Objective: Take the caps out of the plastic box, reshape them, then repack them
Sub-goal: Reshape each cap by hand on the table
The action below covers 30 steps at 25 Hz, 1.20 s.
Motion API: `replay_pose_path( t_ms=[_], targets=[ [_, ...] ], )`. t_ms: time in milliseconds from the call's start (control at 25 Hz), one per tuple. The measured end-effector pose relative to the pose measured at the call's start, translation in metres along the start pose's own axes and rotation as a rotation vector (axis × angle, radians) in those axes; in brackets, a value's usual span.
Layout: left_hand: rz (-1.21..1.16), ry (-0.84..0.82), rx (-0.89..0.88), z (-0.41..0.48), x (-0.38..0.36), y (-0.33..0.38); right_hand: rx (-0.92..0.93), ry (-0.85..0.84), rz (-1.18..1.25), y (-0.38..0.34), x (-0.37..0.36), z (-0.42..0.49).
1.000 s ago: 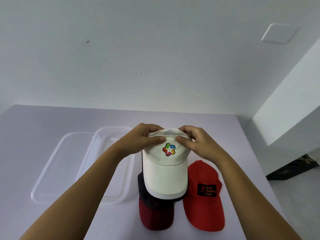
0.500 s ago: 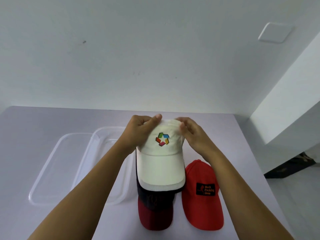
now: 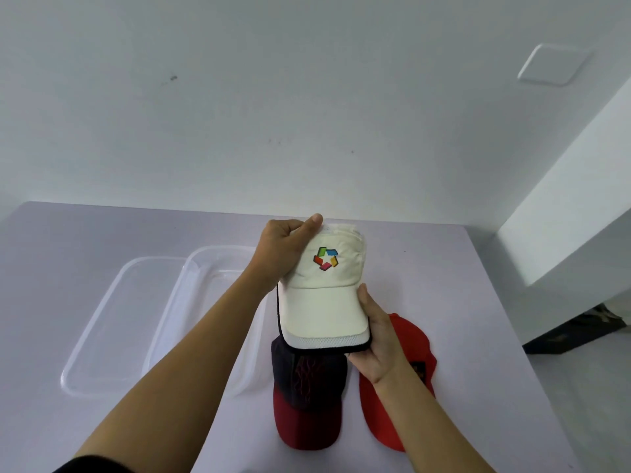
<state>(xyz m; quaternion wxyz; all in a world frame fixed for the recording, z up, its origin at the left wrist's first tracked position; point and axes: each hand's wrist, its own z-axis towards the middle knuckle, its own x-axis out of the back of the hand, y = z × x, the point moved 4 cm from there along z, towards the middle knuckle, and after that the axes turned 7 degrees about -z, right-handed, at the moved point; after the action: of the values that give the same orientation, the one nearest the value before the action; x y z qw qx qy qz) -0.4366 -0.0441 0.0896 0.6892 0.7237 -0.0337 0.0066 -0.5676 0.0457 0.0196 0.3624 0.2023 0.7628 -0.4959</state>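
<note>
Pointing its brim toward the near side, the white cap [image 3: 323, 302] hangs above the desk [image 3: 102, 230], its long axis running near to far. The left hand [image 3: 283, 250] grips the far-left of the crown, thumb on top. The right hand [image 3: 375, 343] holds the brim's near-right corner, fingers curled underneath. A dark cap [image 3: 307, 397] lies below, a red cap [image 3: 409, 336] beside it on the right. A clear box [image 3: 205, 268] and lid [image 3: 112, 302] sit left.
</note>
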Motion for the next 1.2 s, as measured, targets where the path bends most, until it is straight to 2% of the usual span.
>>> replay_pose_path(
  t_ms=[120,200,280,320,400,520,720,880,1000,1080,1200],
  targets=[
    [-0.078,0.053,0.103,0.003,0.003,-0.008,0.035,0.09,0.015,-0.003,0.009,0.004],
    [-0.262,0.065,0.313,-0.004,0.009,-0.024,0.068,0.144,0.009,-0.012,0.012,0.007],
    [-0.444,-0.048,0.555,-0.026,0.003,-0.047,0.107,0.176,0.015,-0.023,0.018,0.012],
    [-0.519,-0.12,0.602,-0.038,-0.004,-0.054,0.115,0.193,0.003,-0.027,0.02,0.015],
    [-0.721,-0.144,0.578,-0.043,-0.014,-0.063,0.101,0.227,-0.04,-0.029,0.024,0.025],
    [-0.91,-0.069,0.524,-0.029,-0.013,-0.075,0.011,0.278,-0.119,-0.023,0.035,0.041],
    [-0.805,-0.049,0.566,0.001,-0.009,-0.108,-0.231,0.408,-0.169,-0.015,0.065,0.068],
    [-0.742,-0.059,0.583,0.034,-0.014,-0.127,-0.274,0.475,-0.164,-0.02,0.089,0.097],
    [-0.669,-0.012,0.694,0.052,-0.021,-0.147,-0.326,0.57,-0.255,-0.025,0.112,0.121],
    [-0.568,0.033,0.769,0.063,-0.023,-0.165,-0.356,0.584,-0.306,-0.024,0.128,0.137],
    [-0.376,-0.018,0.763,0.078,-0.026,-0.191,-0.399,0.565,-0.424,-0.019,0.148,0.156]
  ],
)
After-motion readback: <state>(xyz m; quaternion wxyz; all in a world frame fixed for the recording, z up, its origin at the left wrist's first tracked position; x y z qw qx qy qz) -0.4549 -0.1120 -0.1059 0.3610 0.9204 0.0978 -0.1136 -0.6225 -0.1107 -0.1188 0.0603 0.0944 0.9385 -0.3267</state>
